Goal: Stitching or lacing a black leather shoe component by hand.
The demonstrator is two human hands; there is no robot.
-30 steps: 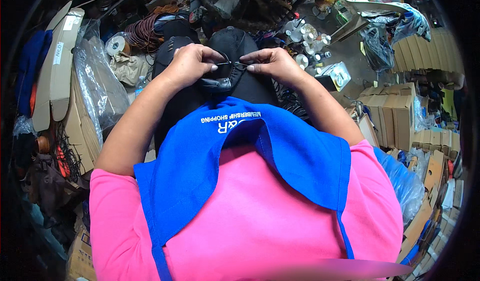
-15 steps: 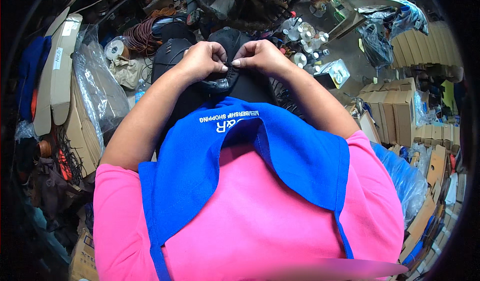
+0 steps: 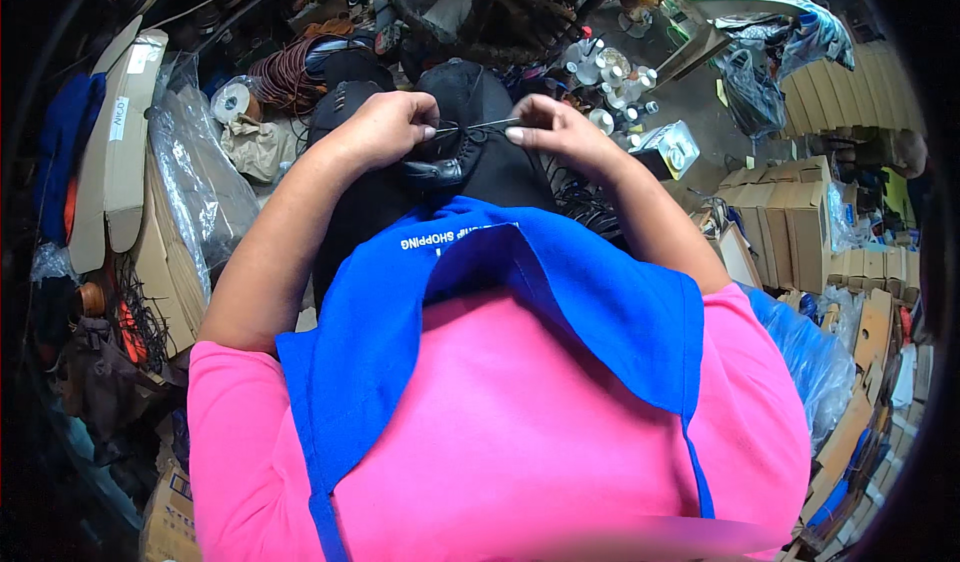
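Note:
A black piece that looks like a shoe [image 3: 436, 173], with a shiny end and a gathered, stitched edge, rests on my lap over dark trousers. A thin dark thread [image 3: 490, 124] stretches across it between my two hands, with a small loop near the stitched edge. My left hand [image 3: 392, 125] pinches one end of the thread at the piece's left side. On the right, my right hand [image 3: 562, 134] pinches the other end between thumb and finger, apart from the piece. A blue apron [image 3: 400, 262] covers my chest below.
Cardboard sheets [image 3: 118, 152] and clear plastic [image 3: 200, 182] stand at the left. A white spool [image 3: 231, 102] lies near coiled brown cord [image 3: 285, 77]. Several bottles [image 3: 610, 67] stand on the floor ahead. Stacked cardboard [image 3: 775, 212] fills the right.
My hands were close together over the stitched edge. They have drawn apart, the right one outward to the right, and the thread now shows taut between them.

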